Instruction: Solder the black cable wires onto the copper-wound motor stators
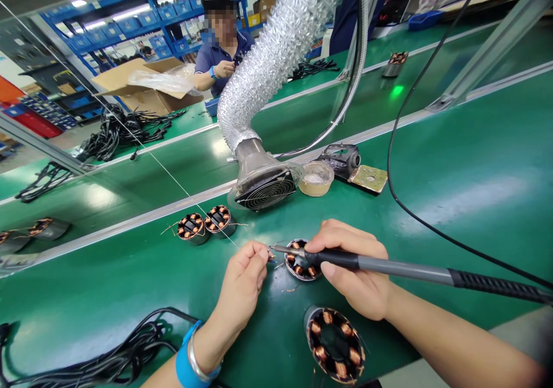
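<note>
My right hand (354, 261) is closed around a soldering iron (406, 270), its metal tip pointing left at my left fingertips. My left hand (246, 272) pinches fine wire ends (272, 256) close to that tip; how they join is too small to tell. A thin pale strand (173, 177) runs down from the upper left to my left hand. Behind the iron sits a motor stator (298, 274) with copper coils, partly covered by my right hand. Nearer to me stands a larger-looking stator (336, 345), its coils facing up.
Two stators (206, 223) stand beyond my left hand. A fume extractor hood (265, 186) hangs from a silver duct (276, 59). Beside it are a round tub (316, 179) and an iron stand (345, 160). Black cables (116, 347) lie front left. A co-worker (222, 48) faces me.
</note>
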Motion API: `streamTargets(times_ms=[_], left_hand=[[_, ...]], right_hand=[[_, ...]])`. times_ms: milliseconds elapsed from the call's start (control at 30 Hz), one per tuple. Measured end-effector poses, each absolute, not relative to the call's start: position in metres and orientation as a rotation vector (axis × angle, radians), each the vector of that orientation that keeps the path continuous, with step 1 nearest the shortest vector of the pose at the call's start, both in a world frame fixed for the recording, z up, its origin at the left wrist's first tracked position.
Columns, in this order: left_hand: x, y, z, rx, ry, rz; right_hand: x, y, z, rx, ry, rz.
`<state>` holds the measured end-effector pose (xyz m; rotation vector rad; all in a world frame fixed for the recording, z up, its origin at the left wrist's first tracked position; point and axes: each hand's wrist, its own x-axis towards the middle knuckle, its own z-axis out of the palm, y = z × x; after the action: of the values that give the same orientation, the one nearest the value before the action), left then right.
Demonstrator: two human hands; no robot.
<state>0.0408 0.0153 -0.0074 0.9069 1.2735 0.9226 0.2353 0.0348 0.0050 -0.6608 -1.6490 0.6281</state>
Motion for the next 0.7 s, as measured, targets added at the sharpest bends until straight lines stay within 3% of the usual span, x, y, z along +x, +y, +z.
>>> streamTargets(times_ms=[700], left_hand=[[0.0408,0.0152,-0.0075,0.912,1.278,0.917]], right_hand=[[0.2376,0.0352,0.0025,-0.663,-1.630,0.648]])
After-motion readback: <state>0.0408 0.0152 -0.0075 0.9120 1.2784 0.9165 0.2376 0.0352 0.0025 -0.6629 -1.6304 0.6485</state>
